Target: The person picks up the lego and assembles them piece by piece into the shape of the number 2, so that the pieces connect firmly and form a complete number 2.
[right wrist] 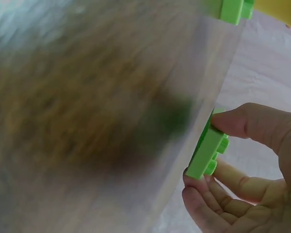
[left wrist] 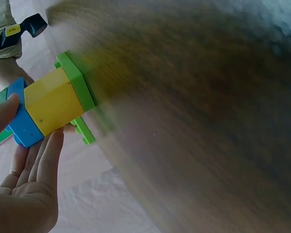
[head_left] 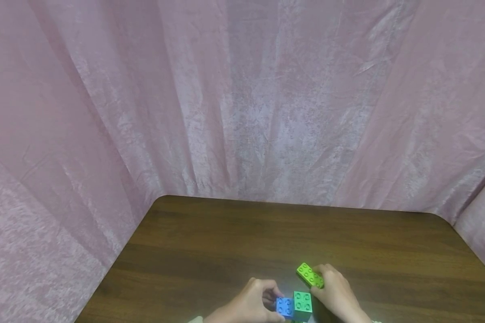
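Observation:
Near the front edge, my left hand point(head_left: 255, 299) grips a block stack by its blue brick point(head_left: 284, 307). A green brick point(head_left: 303, 304) sits beside it, higher up. In the left wrist view, a yellow brick point(left wrist: 53, 101) lies between the blue brick and a light green flat brick point(left wrist: 77, 80) at the table end. The left thumb presses the blue brick from one side, fingers on the other. Just right of the stack, my right hand point(head_left: 338, 292) pinches a separate light green flat brick point(head_left: 309, 275), studs up, between thumb and fingers, at the table surface.
The brown wooden table point(head_left: 226, 242) spreads beyond and to both sides of the hands. Pink curtains point(head_left: 266, 112) hang along its back and sides. A dark strapped device point(left wrist: 26, 26) is on the right wrist.

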`<state>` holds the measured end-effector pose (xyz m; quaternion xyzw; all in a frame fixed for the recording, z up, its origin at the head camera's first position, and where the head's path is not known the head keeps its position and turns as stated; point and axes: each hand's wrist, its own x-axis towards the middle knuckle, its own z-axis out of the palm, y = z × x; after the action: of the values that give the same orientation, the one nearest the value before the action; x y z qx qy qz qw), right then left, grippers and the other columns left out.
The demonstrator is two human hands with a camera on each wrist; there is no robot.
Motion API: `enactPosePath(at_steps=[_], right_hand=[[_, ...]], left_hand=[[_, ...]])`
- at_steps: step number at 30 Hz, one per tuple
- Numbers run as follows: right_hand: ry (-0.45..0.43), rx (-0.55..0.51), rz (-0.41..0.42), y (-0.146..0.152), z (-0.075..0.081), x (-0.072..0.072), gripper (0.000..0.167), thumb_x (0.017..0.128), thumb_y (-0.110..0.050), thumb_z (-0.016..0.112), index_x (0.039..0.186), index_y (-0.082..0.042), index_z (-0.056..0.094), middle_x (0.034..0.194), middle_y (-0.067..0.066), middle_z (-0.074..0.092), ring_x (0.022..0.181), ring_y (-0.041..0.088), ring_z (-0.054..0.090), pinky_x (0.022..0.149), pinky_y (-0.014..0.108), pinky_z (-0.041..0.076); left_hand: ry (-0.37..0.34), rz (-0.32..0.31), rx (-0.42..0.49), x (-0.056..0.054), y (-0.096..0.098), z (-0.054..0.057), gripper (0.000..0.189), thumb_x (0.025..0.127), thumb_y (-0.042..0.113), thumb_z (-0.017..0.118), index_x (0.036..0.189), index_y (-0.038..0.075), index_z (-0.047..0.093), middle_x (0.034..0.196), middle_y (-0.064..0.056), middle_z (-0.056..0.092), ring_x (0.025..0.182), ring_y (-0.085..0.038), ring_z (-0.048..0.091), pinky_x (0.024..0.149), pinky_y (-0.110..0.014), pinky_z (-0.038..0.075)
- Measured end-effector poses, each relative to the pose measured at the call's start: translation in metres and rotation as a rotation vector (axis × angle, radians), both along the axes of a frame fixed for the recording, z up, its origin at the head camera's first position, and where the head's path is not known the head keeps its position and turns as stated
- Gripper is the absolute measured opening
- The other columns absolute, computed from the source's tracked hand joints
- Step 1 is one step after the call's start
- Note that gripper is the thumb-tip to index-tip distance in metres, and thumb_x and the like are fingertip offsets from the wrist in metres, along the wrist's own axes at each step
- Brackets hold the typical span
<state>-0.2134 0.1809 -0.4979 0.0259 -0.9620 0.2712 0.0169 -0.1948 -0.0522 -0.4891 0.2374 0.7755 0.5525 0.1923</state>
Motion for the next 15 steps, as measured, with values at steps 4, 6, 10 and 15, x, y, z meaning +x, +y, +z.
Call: enactPosePath(at_steps=[4, 6, 10, 15], right_hand=[[0.025, -0.036, 0.011, -0.001, 0.003, 0.001, 0.043, 0.067, -0.007, 0.076, 0.109, 0.0, 0.067, 0.101, 0.008, 0.068, 0.086, 0.019, 0.063, 0.074, 0.04, 0.055], [0.034, -0.069, 0.017, -0.002, 0.004, 0.002, 0.043, 0.066, -0.006, 0.076, 0.108, 0.0, 0.067, 0.101, 0.008, 0.068, 0.086, 0.018, 0.062, 0.074, 0.037, 0.054], [0.036, -0.128, 0.013, -0.004, 0.009, 0.004, 0.043, 0.066, -0.004, 0.076, 0.108, -0.002, 0.069, 0.098, 0.006, 0.068, 0.08, 0.012, 0.057, 0.069, 0.024, 0.049], [0.034, -0.181, 0.025, -0.005, 0.014, 0.008, 0.044, 0.065, -0.002, 0.077, 0.108, -0.002, 0.07, 0.095, 0.003, 0.068, 0.075, 0.008, 0.054, 0.064, 0.018, 0.046]], left_hand=[[-0.007, 0.016, -0.006, 0.001, 0.001, 0.001, 0.027, 0.072, 0.003, 0.08, 0.095, 0.009, 0.066, 0.093, 0.002, 0.073, 0.085, -0.001, 0.068, 0.078, -0.017, 0.058], [-0.007, 0.023, -0.01, 0.001, 0.001, 0.002, 0.027, 0.072, 0.003, 0.081, 0.094, 0.01, 0.067, 0.093, 0.002, 0.073, 0.086, -0.002, 0.069, 0.078, -0.018, 0.058], [0.004, 0.026, -0.01, 0.002, 0.0, 0.001, 0.027, 0.072, 0.002, 0.081, 0.094, 0.009, 0.067, 0.093, 0.001, 0.073, 0.087, -0.004, 0.07, 0.079, -0.018, 0.058], [0.018, 0.021, 0.004, 0.002, 0.0, 0.0, 0.028, 0.071, 0.001, 0.08, 0.094, 0.007, 0.067, 0.093, 0.0, 0.073, 0.087, -0.003, 0.069, 0.078, -0.017, 0.058]])
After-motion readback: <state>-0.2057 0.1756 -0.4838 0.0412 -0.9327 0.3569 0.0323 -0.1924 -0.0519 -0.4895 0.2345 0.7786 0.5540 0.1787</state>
